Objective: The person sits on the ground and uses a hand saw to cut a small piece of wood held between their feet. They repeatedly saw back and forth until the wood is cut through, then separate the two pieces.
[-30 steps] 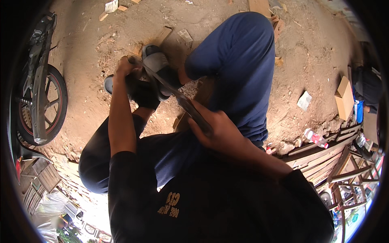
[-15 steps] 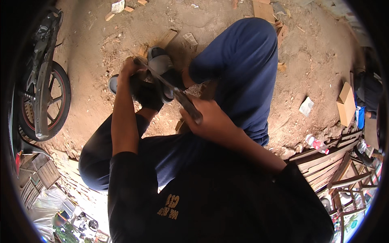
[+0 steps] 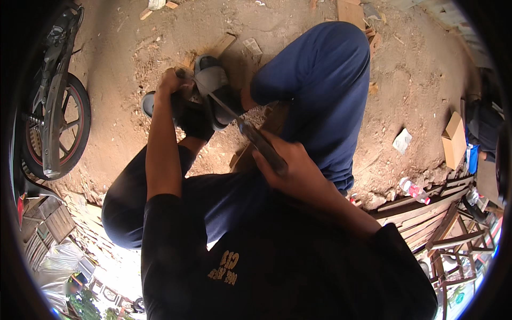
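Note:
My right hand (image 3: 282, 162) is closed round the dark handle (image 3: 263, 148) of a long, thin-bladed metal tool (image 3: 216, 100), which slants up and left between my bent legs. Near the blade's far end my left hand (image 3: 173, 81) is closed on something I cannot make out, dark and small. The tool crosses in front of my feet in dark socks and grey-black slide sandals (image 3: 209, 74). A piece of brown board (image 3: 258, 138) lies beneath, partly hidden by my leg and right hand.
A motorcycle wheel (image 3: 69, 122) stands at left. Wood scraps (image 3: 224, 45) lie beyond my feet. At right are a cardboard box (image 3: 453, 138), paper (image 3: 402, 140), a plastic bottle (image 3: 413, 191), planks (image 3: 416, 224), a wooden frame (image 3: 448, 250) and part of a person in dark clothing (image 3: 482, 122).
My right hand with the tool moved up-left, then back down-right to roughly its earlier position. My left hand has shifted slightly right and up. Both stay closed.

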Tool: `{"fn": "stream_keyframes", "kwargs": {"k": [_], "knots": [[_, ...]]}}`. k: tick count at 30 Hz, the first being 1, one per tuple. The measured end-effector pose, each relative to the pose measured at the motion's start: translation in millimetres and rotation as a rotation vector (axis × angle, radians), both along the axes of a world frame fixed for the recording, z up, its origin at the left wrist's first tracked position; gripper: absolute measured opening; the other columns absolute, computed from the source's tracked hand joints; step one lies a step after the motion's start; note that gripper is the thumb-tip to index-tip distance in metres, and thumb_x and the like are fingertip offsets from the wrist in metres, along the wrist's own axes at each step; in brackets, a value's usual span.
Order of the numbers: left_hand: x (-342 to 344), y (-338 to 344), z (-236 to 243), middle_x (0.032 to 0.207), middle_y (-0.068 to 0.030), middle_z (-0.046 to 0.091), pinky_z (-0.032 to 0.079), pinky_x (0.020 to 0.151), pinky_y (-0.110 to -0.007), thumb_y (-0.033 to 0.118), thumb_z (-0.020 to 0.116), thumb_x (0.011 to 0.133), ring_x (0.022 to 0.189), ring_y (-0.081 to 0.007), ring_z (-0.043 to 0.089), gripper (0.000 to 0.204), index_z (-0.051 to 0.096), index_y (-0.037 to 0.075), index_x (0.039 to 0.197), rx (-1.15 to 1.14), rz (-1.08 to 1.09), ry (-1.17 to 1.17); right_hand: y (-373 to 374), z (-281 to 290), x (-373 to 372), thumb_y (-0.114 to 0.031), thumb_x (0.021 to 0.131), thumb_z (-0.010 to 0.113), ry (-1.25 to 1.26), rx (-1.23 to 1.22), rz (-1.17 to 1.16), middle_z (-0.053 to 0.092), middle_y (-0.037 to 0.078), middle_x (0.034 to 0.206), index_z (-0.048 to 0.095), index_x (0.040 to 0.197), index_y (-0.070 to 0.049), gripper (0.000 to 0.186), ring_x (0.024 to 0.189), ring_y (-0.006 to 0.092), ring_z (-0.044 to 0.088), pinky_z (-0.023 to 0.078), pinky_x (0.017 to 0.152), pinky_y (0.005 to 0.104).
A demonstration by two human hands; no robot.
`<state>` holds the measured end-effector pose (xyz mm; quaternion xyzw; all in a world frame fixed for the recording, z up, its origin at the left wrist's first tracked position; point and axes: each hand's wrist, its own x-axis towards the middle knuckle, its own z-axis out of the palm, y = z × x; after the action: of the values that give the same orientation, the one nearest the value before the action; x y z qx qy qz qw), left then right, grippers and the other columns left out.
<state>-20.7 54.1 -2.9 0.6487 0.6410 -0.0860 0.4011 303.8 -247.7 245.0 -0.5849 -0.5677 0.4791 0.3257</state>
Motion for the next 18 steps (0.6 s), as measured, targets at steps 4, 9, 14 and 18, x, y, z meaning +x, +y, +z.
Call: {"fn": "stream_keyframes", "kwargs": {"k": [4, 9, 14, 18], "knots": [[-59, 11, -36, 0.111, -0.0231, 0.067, 0.053, 0.084, -0.043, 0.04, 0.091, 0.056, 0.102, -0.034, 0.066, 0.074, 0.064, -0.002, 0.11, 0.073, 0.1, 0.048, 48, -5, -17, -0.008, 0.086, 0.064, -0.04, -0.131, 0.118, 0.064, 0.025, 0.087, 0.056, 0.118, 0.005, 0.035, 0.076, 0.0413, 0.066, 0.055, 0.066, 0.0423], [16, -9, 37, 0.115, -0.0243, 0.065, 0.05, 0.09, -0.045, 0.042, 0.09, 0.055, 0.109, -0.0367, 0.063, 0.078, 0.062, -0.004, 0.111, 0.193, 0.019, 0.24, 13, 10, -3, -0.003, 0.081, 0.062, -0.025, -0.046, 0.079, 0.064, 0.025, 0.088, 0.053, 0.123, 0.004, 0.043, 0.078, 0.0412, 0.065, 0.053, 0.068, 0.0416], [13, -23, 44, 0.115, -0.024, 0.065, 0.049, 0.093, -0.045, 0.043, 0.09, 0.055, 0.111, -0.0372, 0.062, 0.076, 0.063, -0.003, 0.111, 0.19, -0.03, 0.255, 40, -12, -18, -0.001, 0.077, 0.058, 0.009, -0.13, 0.118, 0.064, 0.026, 0.094, 0.048, 0.132, 0.001, 0.056, 0.085, 0.0414, 0.065, 0.053, 0.076, 0.0425], [7, -22, 45, 0.114, -0.0237, 0.066, 0.049, 0.093, -0.044, 0.043, 0.089, 0.056, 0.111, -0.0366, 0.062, 0.074, 0.064, -0.002, 0.11, 0.252, -0.012, 0.279, 3, 1, 5, -0.006, 0.077, 0.054, 0.026, 0.057, 0.101, 0.064, 0.028, 0.089, 0.044, 0.137, -0.002, 0.061, 0.085, 0.044, 0.064, 0.051, 0.077, 0.0474]]}}
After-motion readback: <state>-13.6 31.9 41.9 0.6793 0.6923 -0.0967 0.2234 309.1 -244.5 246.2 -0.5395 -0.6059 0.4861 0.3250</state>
